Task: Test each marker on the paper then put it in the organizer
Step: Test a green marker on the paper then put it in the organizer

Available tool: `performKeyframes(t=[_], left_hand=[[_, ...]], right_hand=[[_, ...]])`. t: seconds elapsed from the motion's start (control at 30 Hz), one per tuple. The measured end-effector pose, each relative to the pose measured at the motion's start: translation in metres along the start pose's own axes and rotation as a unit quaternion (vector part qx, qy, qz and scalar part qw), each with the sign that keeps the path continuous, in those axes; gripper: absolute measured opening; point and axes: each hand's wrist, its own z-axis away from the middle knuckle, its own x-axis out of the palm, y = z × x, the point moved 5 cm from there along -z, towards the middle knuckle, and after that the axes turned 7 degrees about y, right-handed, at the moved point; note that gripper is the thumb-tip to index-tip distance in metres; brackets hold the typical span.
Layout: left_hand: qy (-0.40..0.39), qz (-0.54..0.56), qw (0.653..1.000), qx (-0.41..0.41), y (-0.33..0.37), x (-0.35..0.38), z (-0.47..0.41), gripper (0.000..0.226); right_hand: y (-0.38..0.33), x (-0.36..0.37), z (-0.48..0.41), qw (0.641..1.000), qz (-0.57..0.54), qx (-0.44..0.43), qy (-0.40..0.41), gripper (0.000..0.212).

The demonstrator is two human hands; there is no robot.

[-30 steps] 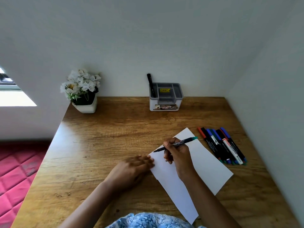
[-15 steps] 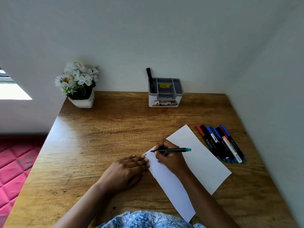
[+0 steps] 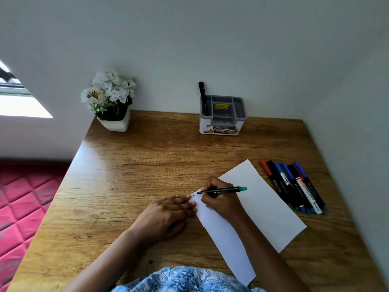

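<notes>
We see a wooden desk [image 3: 147,165] set into a corner, with pale walls on the far and right sides.

The right hand [image 3: 221,200] has its fingers curled round a black marker [image 3: 223,190] with a green end, pinching it near the tip. The marker lies nearly level, green end pointing right, its tip down on the left corner of the paper [image 3: 265,207]. A small dark scribble [image 3: 192,195] shows just left of the tip.

The left hand [image 3: 168,213] lies flat, palm down, fingers straight and together. It holds nothing, and its fingertips rest on the paper's left edge.

The paper is white and lies at an angle across the near right part of the desk, one end near the person's body.

Right of the paper, just beside its far corner, we count a row of markers [image 3: 294,186] lying side by side with red, black and blue caps. The exact number is hard to tell.

The organizer [image 3: 222,128], white with a grey top, stands at the far edge against the wall, well apart from the hands. One black marker [image 3: 202,91] stands upright in its left compartment.

At the far left corner there is a white flower pot [image 3: 114,124] with white blooms. A pink quilted mat [image 3: 21,197] lies on the floor to the left of the desk
</notes>
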Motion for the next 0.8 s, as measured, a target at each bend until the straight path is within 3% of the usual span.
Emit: performKeyframes(t=[0.33,0.8], left_hand=[[-0.007,0.011,1.000,-0.006,-0.0028,0.0013,0.0000,0.033],[-0.005,0.012,1.000,-0.007,-0.0014,-0.0016,-0.0017,0.031]], right_hand=[[0.0066,0.0054,-0.0020,0.999,0.027,-0.024,-0.005,0.008],[0.0050,0.0036,-0.0019,0.999,0.029,-0.025,-0.012,0.015]])
